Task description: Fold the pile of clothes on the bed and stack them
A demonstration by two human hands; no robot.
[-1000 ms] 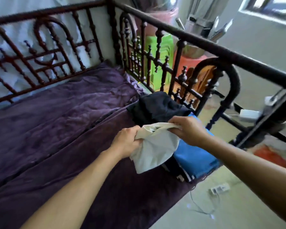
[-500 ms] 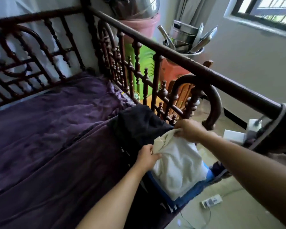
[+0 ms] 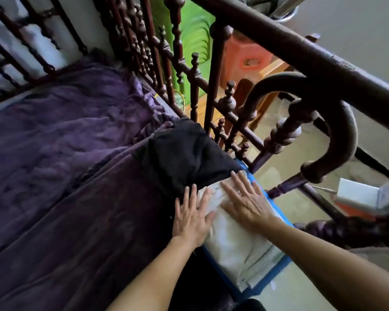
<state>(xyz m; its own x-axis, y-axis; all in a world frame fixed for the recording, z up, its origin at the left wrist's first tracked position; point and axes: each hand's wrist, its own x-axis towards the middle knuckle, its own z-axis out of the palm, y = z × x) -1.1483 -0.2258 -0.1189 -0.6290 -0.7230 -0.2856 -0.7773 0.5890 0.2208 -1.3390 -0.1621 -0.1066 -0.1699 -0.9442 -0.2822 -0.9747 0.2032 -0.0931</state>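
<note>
We have left grip (image 3: 190,217) and right grip (image 3: 245,203) released, palms flat on white cloth (image 3: 238,248), which tops blue cloth (image 3: 268,280) at bed (image 3: 76,198) edge. Pressing likely flattens the stack.

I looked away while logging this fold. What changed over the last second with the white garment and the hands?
The white garment went down from the air onto the blue garment at the bed's edge. Both hands let go of its top edge: the left hand and right hand now press flat on it, fingers straight. The black garment beyond it and the purple bedcover stayed put.
</note>
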